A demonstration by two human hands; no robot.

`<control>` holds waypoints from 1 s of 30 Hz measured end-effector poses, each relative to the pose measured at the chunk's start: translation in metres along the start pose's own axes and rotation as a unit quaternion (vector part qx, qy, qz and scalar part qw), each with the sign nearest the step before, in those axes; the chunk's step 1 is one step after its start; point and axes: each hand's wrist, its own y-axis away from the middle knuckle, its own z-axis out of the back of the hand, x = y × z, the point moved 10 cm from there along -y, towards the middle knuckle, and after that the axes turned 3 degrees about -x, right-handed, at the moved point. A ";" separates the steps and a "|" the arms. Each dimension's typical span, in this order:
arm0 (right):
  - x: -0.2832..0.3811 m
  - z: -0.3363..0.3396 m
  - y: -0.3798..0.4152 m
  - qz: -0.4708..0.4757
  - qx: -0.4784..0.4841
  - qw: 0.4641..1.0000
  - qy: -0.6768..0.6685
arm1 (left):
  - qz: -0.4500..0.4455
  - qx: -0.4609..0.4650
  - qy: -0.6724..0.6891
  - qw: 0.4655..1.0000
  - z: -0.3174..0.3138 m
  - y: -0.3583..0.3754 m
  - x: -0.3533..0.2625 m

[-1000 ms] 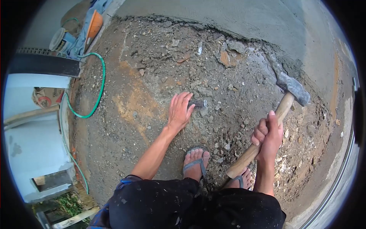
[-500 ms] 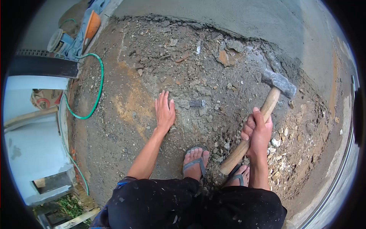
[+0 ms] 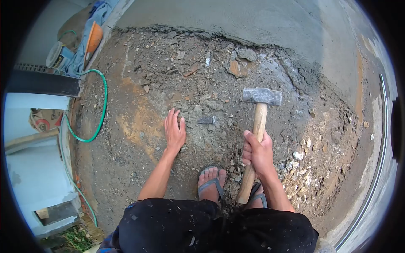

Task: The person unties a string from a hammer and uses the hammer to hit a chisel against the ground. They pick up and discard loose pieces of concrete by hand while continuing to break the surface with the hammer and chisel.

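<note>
My right hand (image 3: 256, 152) is wrapped round the wooden handle of a hammer (image 3: 261, 97), whose grey metal head points away from me. To the left, my left hand (image 3: 174, 130) is held over the rough ground with its fingers apart and nothing in it. A short dark metal piece (image 3: 206, 120) lies on the broken soil just right of my left hand, not touched by it. The hammer head is above and to the right of that piece.
Smooth wet concrete (image 3: 219, 17) borders the rubble at the top. A green hose (image 3: 105, 99) curves along the left, near an orange cone-shaped object (image 3: 93, 40) and a bucket (image 3: 59, 57). Loose stones (image 3: 298, 155) lie at the right. My sandalled feet (image 3: 211, 183) are below.
My right hand and the hammer have moved left, and the hammer has turned more upright in view. The view has shifted slightly; my left hand remains spread beside the metal piece.
</note>
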 end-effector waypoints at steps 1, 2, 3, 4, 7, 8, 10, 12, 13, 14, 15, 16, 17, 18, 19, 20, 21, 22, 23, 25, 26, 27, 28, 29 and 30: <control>0.022 0.011 -0.001 0.059 -0.019 0.998 -0.014 | -0.003 0.000 0.004 1.000 0.002 0.003 0.003; 0.039 0.021 -0.001 0.110 -0.051 0.992 -0.026 | -0.007 0.002 0.007 1.000 0.005 0.006 0.006; 0.046 0.025 -0.004 0.150 -0.089 0.983 -0.064 | -0.004 0.001 0.004 1.000 0.007 0.006 0.008; 0.049 0.029 -0.003 0.189 -0.128 0.968 -0.102 | -0.002 0.005 0.013 1.000 0.007 0.006 0.008; -0.064 0.007 -0.035 0.109 -0.114 0.987 -0.012 | 0.003 0.011 0.018 1.000 0.009 0.007 0.007; -0.106 -0.005 -0.042 0.043 -0.054 0.988 0.139 | 0.006 0.014 0.013 1.000 0.005 0.006 0.005; -0.143 -0.019 -0.036 -0.140 -0.025 0.990 0.017 | -0.001 0.028 0.007 1.000 -0.001 0.018 0.002; -0.122 -0.015 -0.034 -0.146 0.023 0.989 0.002 | 0.002 0.024 -0.012 1.000 0.001 0.006 0.004; -0.114 -0.011 -0.032 -0.136 0.033 0.990 0.005 | -0.004 0.047 0.006 0.999 0.003 0.016 -0.003; -0.105 -0.009 -0.029 -0.130 0.031 0.991 0.003 | -0.021 0.055 0.029 0.998 0.004 0.007 -0.014; -0.092 -0.005 -0.027 -0.126 0.020 0.992 -0.010 | -0.042 0.067 0.013 0.997 0.004 0.008 -0.020; -0.084 -0.001 -0.019 -0.129 0.009 0.991 -0.020 | -0.041 0.064 0.014 0.997 0.002 0.006 -0.020; -0.069 0.005 -0.013 -0.105 -0.013 0.994 -0.030 | -0.031 0.059 0.027 0.997 0.001 0.006 -0.017; -0.055 0.010 -0.007 -0.084 -0.032 0.995 -0.040 | -0.019 0.055 0.035 0.998 0.002 0.007 -0.011; -0.035 0.021 -0.003 -0.021 -0.057 0.997 -0.054 | -0.020 0.059 0.007 0.998 0.000 0.007 -0.010; -0.021 0.032 0.002 0.037 -0.085 0.993 -0.069 | -0.010 0.061 -0.001 0.998 -0.001 0.006 -0.008; -0.009 0.041 0.002 0.092 -0.122 0.982 -0.108 | -0.032 0.052 -0.005 0.998 -0.002 0.004 -0.012; 0.000 0.050 0.005 0.146 -0.162 0.965 -0.145 | -0.055 0.046 -0.008 0.997 -0.001 0.006 -0.018; -0.002 0.052 0.001 0.188 -0.169 0.947 -0.196 | -0.062 0.051 -0.020 0.997 -0.004 0.007 -0.018; -0.039 0.027 -0.006 0.170 -0.189 0.934 -0.251 | -0.052 0.048 0.002 0.997 -0.002 0.006 -0.013; -0.081 0.008 -0.011 0.077 -0.188 0.960 -0.192 | -0.050 0.043 0.025 0.997 -0.003 0.002 -0.014; -0.128 -0.014 -0.023 -0.028 -0.119 0.992 -0.040 | -0.041 0.031 0.046 0.998 -0.002 0.001 -0.013; -0.159 -0.033 -0.036 -0.122 -0.032 0.992 0.000 | -0.045 0.034 0.055 0.997 -0.005 0.007 -0.014; -0.157 -0.034 -0.038 -0.141 -0.074 0.987 -0.023 | -0.035 0.032 0.062 0.997 -0.005 0.014 -0.010; -0.132 -0.032 -0.046 -0.123 -0.068 0.990 -0.026 | -0.034 0.012 0.065 0.997 -0.002 0.000 -0.007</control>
